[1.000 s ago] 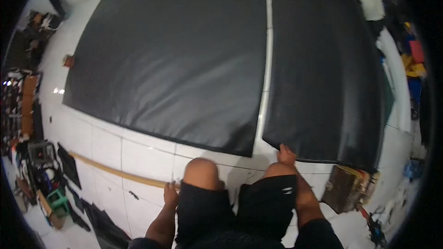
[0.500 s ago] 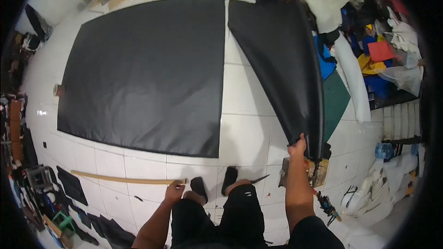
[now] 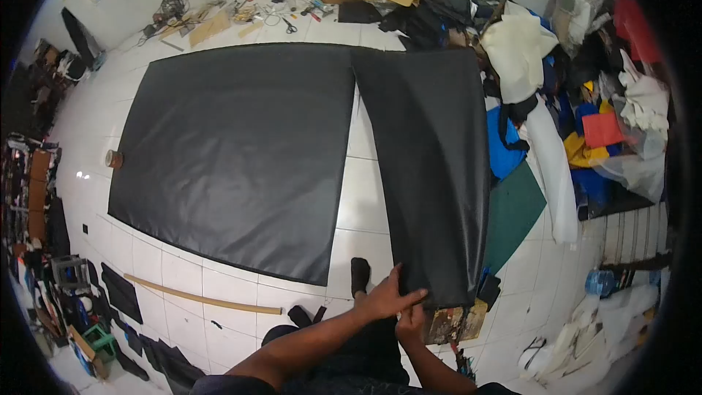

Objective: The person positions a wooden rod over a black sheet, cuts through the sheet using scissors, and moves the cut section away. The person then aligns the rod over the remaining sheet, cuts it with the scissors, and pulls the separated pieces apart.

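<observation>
Head view: I'm handling the narrower black sheet (image 3: 444, 168), left hand (image 3: 385, 297) fingers apart, right hand (image 3: 411, 324) curled, clamping I can't tell. Next calls for steadiness, I'd judge.

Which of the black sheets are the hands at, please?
The narrower sheet at right: left hand and right hand are at its near end; the wider sheet lies untouched.

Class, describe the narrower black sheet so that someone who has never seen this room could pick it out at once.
On the white tiled floor, find the wide black sheet spread across the middle. Right of it, past a wedge of that floor, is the narrower black sheet. Unlike its wide neighbour, it has the person's left hand and right hand at its near end.
</observation>
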The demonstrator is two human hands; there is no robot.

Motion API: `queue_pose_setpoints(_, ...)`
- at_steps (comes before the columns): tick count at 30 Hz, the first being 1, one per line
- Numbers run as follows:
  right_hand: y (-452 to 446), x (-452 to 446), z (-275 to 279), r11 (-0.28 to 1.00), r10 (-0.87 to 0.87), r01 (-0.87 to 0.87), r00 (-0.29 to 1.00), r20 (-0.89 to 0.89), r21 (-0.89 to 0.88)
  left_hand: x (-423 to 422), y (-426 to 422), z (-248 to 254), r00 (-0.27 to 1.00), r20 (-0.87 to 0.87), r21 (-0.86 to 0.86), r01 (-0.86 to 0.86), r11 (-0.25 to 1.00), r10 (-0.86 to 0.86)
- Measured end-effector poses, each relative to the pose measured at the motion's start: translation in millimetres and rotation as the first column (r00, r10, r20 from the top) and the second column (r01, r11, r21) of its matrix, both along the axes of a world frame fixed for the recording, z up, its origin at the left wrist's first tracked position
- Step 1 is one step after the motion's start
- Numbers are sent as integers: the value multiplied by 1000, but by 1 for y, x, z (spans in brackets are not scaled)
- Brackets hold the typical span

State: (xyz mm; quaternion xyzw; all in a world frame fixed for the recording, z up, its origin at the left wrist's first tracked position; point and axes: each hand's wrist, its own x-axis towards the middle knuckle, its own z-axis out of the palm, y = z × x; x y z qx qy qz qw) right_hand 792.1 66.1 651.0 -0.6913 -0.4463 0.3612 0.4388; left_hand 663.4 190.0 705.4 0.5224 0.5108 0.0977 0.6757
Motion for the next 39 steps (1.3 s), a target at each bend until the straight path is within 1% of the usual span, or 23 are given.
queue_pose_setpoints(1, -4, 4, 3, 986, 142, -139, 989, 28, -96, 3, -2, 5, 974, -191, 78, 139, 987, -122)
queue_pose_setpoints(3, 16, 10, 14, 942, 296, -284, 954, 45, -177, -6, 0, -4, 985, -153, 69, 93, 993, -82)
queue_pose_setpoints(5, 42, 23, 32, 712, 683, -680, 729, -53, -175, -23, 5, 6, 944, -262, -102, 180, 978, -201)
queue_pose_setpoints(6, 55, 36, 24, 598, 637, -680, 724, -264, -424, -28, -1, 1, 949, -261, -100, 157, 983, -178)
queue_pose_setpoints(8, 98, 24, 34, 913, 37, -241, 853, -521, -330, -43, -9, -11, 949, -276, -30, 149, 988, -151)
queue_pose_setpoints(9, 119, 16, 26, 904, 70, -274, 854, -516, -330, -46, -13, -9, 956, -271, -27, 111, 993, -115)
queue_pose_setpoints(10, 142, 5, 8, 857, 249, -294, 955, -159, -424, -49, -12, 3, 951, -242, 48, 209, 977, -192)
queue_pose_setpoints(12, 172, -20, -2, 813, 454, -303, 864, 216, -497, -58, -14, -2, 947, -225, 136, 263, 955, -229)
queue_pose_setpoints(14, 192, -53, 2, 605, 671, -316, 697, 254, -731, -74, -28, -31, 953, -155, 83, 277, 957, -262)
queue_pose_setpoints(17, 189, -82, -4, 672, 680, -254, 584, 444, -696, -180, -42, -20, 969, 209, 105, 115, 988, -135)
queue_pose_setpoints(19, 181, -67, -36, 738, 667, -274, 440, 601, -617, -265, -79, -50, 954, 127, 151, -289, 945, 272)
queue_pose_setpoints(20, 180, -86, -16, 738, 643, -205, 502, 579, -643, -315, -109, -93, 834, 202, -65, -511, 857, 513)
queue_pose_setpoints(21, 179, -114, 27, 746, 639, -238, 520, 567, -622, -370, -146, -131, 731, 226, 331, -680, 654, 645)
queue_pose_setpoints(24, 179, -90, -1, 749, 519, 158, 464, 718, -643, -543, -316, -170, 324, -518, 377, -744, 551, 792)
queue_pose_setpoints(26, 175, -96, 9, 796, 340, 297, 501, 796, -527, -611, -436, -134, -83, -723, 252, -956, 150, 686)
queue_pose_setpoints(28, 170, -137, 16, 799, 366, 284, 469, 804, -529, -655, -535, -74, -114, -790, 275, -944, 181, 603)
queue_pose_setpoints(29, 167, -166, 20, 798, 405, 256, 442, 800, -545, -686, -620, -98, 263, -884, 46, -772, 633, 386)
queue_pose_setpoints(31, 171, -194, 18, 801, 509, 161, 322, 798, -576, -714, -621, -24, -121, -909, 222, -951, 216, 399)
queue_pose_setpoints(32, 177, -202, 18, 798, 552, 114, 254, 794, -591, -740, -625, -22, -120, -910, 223, -949, 224, 398)
queue_pose_setpoints(34, 206, -211, -47, 822, 368, 243, 464, 806, -515, -791, -638, -29, -182, -833, 253, -965, 67, 523)
queue_pose_setpoints(36, 226, -285, -33, 711, 695, -47, 200, 691, -701, -860, -619, -49, -142, -756, 46, -985, -165, 639)
queue_pose_setpoints(38, 235, -387, -5, 812, 535, 84, 290, 794, -578, -921, -562, -41, -133, -665, 70, -991, -116, 735)
queue_pose_setpoints(39, 246, -428, 0, 800, 502, 133, 386, 774, -585, -954, -532, -23, -8, -622, 102, -992, 71, 783)
